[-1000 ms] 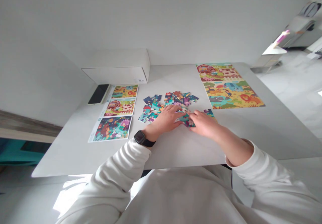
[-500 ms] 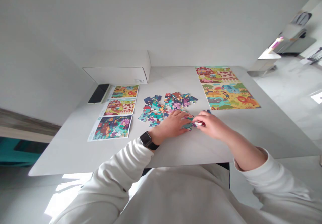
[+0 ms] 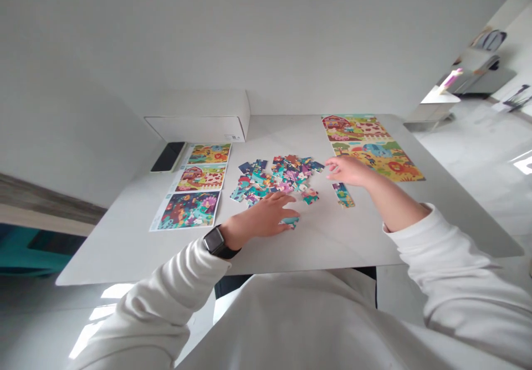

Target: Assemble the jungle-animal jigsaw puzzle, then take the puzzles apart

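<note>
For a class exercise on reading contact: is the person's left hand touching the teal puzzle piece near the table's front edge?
Touching. In the head view the left hand lies flat on the table, its fingers over the teal piece, with only the piece's edge showing beneath them.

A heap of colourful loose puzzle pieces (image 3: pixel 277 177) lay flat mid-table. One teal piece (image 3: pixel 290 222) sat apart (partly hidden by fingers). A joined strip (image 3: pixel 343 194) lay just right of the heap.

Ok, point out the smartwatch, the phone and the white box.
smartwatch (image 3: pixel 213 240): head view, on its dark screen.
phone (image 3: pixel 168 157): head view, middle of its black face.
white box (image 3: pixel 195 128): head view, on its front wall.
</note>
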Tool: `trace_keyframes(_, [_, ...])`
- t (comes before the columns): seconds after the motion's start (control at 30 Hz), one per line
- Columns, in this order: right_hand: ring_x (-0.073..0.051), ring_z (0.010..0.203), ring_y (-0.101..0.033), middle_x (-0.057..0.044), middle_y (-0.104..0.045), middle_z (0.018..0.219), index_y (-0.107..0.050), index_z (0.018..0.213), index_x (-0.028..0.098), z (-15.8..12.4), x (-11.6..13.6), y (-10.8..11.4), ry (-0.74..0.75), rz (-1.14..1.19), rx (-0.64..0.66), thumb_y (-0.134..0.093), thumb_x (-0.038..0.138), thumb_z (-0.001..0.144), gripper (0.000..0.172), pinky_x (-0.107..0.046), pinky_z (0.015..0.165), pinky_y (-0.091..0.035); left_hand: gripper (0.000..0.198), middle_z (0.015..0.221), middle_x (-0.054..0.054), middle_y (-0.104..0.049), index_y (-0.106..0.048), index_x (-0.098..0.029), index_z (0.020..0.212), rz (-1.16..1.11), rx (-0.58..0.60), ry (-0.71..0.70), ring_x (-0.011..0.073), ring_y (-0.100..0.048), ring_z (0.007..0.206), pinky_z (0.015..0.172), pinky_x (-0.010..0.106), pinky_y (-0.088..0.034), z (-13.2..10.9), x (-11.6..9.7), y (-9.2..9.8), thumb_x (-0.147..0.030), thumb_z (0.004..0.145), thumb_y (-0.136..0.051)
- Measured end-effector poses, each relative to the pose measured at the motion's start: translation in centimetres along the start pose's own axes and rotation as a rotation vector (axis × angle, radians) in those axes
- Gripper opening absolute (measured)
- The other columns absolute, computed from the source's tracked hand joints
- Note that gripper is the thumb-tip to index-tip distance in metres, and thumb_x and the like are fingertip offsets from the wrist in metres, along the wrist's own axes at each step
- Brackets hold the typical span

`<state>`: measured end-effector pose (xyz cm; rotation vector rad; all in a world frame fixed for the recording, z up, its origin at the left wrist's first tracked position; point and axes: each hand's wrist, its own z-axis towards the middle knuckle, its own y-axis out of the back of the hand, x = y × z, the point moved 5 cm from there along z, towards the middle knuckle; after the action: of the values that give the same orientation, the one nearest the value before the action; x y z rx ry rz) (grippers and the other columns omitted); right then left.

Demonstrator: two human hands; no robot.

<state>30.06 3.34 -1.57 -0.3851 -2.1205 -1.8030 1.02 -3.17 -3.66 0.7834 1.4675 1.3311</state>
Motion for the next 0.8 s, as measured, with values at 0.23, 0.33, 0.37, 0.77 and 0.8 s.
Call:
trace_keyframes(0.23, [-0.030,0.112,-0.072,-0.009,-0.077,0.121,-0.076,0.130,0.024,-3.0,-2.0,-1.5,0.145,-0.327,0.169,-0.093,0.023,0.067,0.065,-0.036,0.095,-0.056,0.027,0.132,0.013,-0.070,-0.070,-0.023,0.121,-0.056,0.007,0.037,0.0310,-0.063,0.127,0.111,0.045,-0.051,-1.2,1.3,1.0,-0.037,0.098,-0.071])
trace_keyframes(0.33, [-0.027,0.099,-0.072,-0.006,-0.079,0.106,-0.082,0.110,0.024,-2.9,-1.9,-1.1,0.152,-0.305,0.182,-0.092,0.025,0.070,0.041,-0.034,0.086,-0.055,0.018,0.114,0.008,-0.075,-0.070,-0.024,0.113,-0.057,-0.002,0.210,0.0271,-0.071,0.108,0.097,0.040,-0.055,-0.5,4.1,2.0,-0.025,0.096,-0.064])
trace_keyframes(0.37, [-0.026,0.096,-0.072,-0.005,-0.079,0.101,-0.082,0.099,0.024,-2.8,-1.8,-0.9,0.158,-0.282,0.194,-0.090,0.026,0.071,0.029,-0.033,0.084,-0.054,0.019,0.113,0.007,-0.076,-0.070,-0.024,0.113,-0.060,-0.014,0.276,0.0261,-0.071,0.104,0.093,0.038,-0.056,-0.3,5.1,2.4,-0.023,0.096,-0.061])
trace_keyframes(0.77, [-0.025,0.105,-0.074,-0.009,-0.079,0.114,-0.074,0.114,0.022,-1.0,1.5,0.6,0.097,0.121,0.008,-0.082,0.035,0.085,0.032,-0.035,0.092,-0.056,0.045,0.144,0.014,-0.063,-0.068,-0.026,0.138,0.147,-0.206,0.525,0.0346,-0.059,0.134,0.115,0.052,-0.048,-0.3,10.2,3.4,-0.049,0.100,-0.064])
trace_keyframes(0.8, [-0.026,0.107,-0.074,-0.010,-0.079,0.115,-0.074,0.112,0.022,-1.8,1.2,0.2,0.083,0.011,0.027,-0.086,0.032,0.081,0.035,-0.036,0.093,-0.056,0.046,0.144,0.014,-0.063,-0.068,-0.026,0.138,0.138,-0.186,0.520,0.0349,-0.059,0.135,0.116,0.051,-0.048,-1.0,10.6,3.3,-0.050,0.099,-0.065])
